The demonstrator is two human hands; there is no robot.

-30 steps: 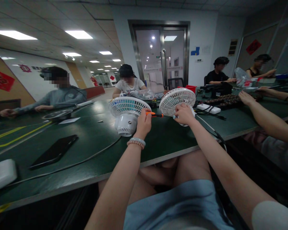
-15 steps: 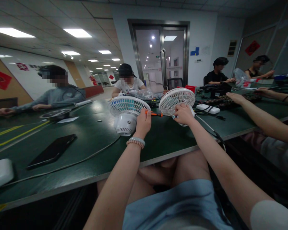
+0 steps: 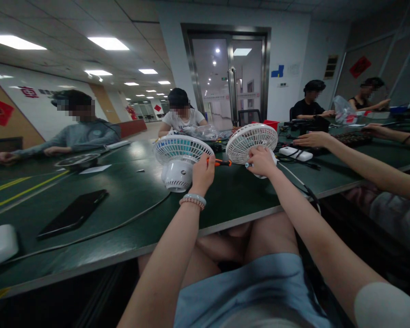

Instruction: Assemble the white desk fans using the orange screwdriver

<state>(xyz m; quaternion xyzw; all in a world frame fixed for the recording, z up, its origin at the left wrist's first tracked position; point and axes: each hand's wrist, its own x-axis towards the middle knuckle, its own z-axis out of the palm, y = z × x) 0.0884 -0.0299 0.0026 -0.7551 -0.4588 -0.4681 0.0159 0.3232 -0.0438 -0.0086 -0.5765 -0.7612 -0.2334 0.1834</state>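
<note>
My left hand [image 3: 202, 174] is closed around an orange and black screwdriver [image 3: 223, 162], whose handle sticks out to the right. It is right beside a white fan [image 3: 178, 175] on the table, and whether it also grips that fan I cannot tell. Behind a second white fan [image 3: 237, 145], my right hand [image 3: 261, 160] has its fingers bent against the grille. A small blue-tipped piece [image 3: 248, 165] pokes out below those fingers; the rest is hidden in the hand. Both fans have round slatted grilles tilted upward.
A black phone [image 3: 73, 213] lies on the green table [image 3: 123, 241] at left, near a white box-like object [image 3: 0, 246] and a cable. Right of the fans are a white adapter [image 3: 295, 154] and cords. A neighbour's arm [image 3: 358, 157] reaches in; other people sit around.
My hands and both fans stay almost in place. The neighbour's hand on the right has moved left, toward the white adapter. The view has shifted slightly.
</note>
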